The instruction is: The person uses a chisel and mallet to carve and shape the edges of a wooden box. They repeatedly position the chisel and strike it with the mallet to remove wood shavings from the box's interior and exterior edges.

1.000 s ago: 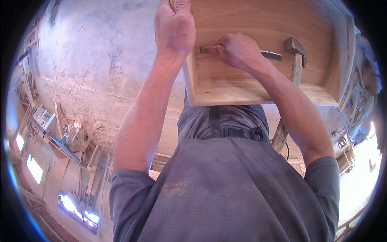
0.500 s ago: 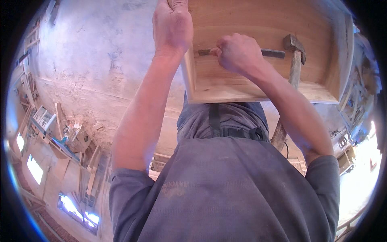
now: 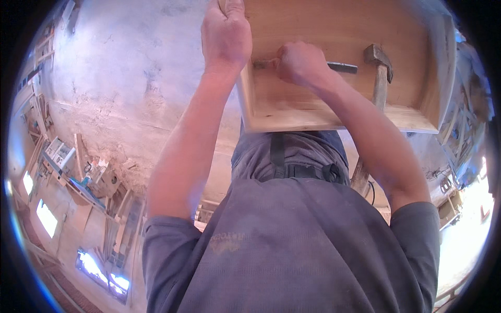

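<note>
A shallow box of pale wood (image 3: 334,122), like a drawer or tray, is before me at waist height. My left hand (image 3: 228,39) is closed round its left side wall, fingers hidden at the upper edge of the picture. Inside the box, my right hand (image 3: 300,62) is closed round the middle of a flat dark bar, apparently a file (image 3: 343,68). One end sticks out to the right; the other, brownish and blurred, points at the left wall. To the right of that hand, a claw hammer (image 3: 380,73) rests in the box, its wooden handle reaching toward the near rim.
A pale, dusty floor (image 3: 120,62) spreads out at left. Wood scraps and boards (image 3: 109,182) lie at lower left near a low bench. More timber pieces (image 3: 464,115) are stacked at far right, close to the box.
My right hand has slid a little left inside the box, carrying the file along. The left hand keeps its hold on the side wall, and the hammer stays in place.
</note>
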The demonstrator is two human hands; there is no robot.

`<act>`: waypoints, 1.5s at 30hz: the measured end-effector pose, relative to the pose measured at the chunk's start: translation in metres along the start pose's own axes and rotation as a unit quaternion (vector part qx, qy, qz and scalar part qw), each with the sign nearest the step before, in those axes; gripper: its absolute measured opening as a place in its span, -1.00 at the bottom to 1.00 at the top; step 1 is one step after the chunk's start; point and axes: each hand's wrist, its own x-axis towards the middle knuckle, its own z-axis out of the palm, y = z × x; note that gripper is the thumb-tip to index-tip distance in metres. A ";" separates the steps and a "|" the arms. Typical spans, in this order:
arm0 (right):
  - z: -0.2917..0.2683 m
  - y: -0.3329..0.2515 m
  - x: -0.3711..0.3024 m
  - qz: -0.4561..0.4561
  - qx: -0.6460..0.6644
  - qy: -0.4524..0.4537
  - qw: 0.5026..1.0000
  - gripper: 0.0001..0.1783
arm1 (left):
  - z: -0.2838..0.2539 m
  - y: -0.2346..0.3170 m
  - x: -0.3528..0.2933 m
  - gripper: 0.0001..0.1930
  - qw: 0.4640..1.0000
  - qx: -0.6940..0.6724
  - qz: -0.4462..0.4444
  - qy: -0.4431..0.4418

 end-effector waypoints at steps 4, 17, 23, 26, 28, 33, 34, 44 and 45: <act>-0.007 0.007 -0.003 -0.028 -0.003 0.006 1.000 -0.61 | -0.003 -0.015 0.011 -0.44 0.994 0.106 0.015 0.020; -0.010 -0.011 -0.010 -0.016 -0.010 -0.001 1.000 -0.63 | -0.001 -0.011 0.005 -0.58 1.000 0.010 0.029 0.003; -0.028 -0.014 -0.038 -0.043 0.021 -0.004 0.999 -0.66 | -0.011 -0.006 0.007 -0.58 1.000 -0.016 -0.019 -0.016; -0.022 0.008 -0.027 -0.045 -0.038 0.009 0.998 -0.71 | 0.003 -0.016 0.005 -0.58 0.995 -0.012 0.075 0.057; -0.012 0.017 -0.018 -0.048 -0.053 0.013 0.997 -0.73 | -0.002 -0.018 0.010 -0.57 0.999 0.026 0.014 0.014; -0.006 0.011 -0.001 -0.080 -0.003 0.051 0.995 -0.74 | -0.006 -0.016 0.009 -0.56 1.000 0.018 -0.023 0.002; -0.008 0.007 0.000 -0.071 -0.011 0.039 0.997 -0.74 | -0.006 -0.012 0.008 -0.53 0.999 0.038 -0.024 -0.006; -0.028 0.019 -0.024 -0.055 0.001 0.007 0.998 -0.73 | -0.008 -0.019 0.009 -0.59 0.998 0.039 0.050 0.019; -0.026 0.023 -0.026 -0.075 0.010 0.028 0.997 -0.70 | -0.007 -0.018 0.009 -0.59 0.997 0.041 0.059 0.019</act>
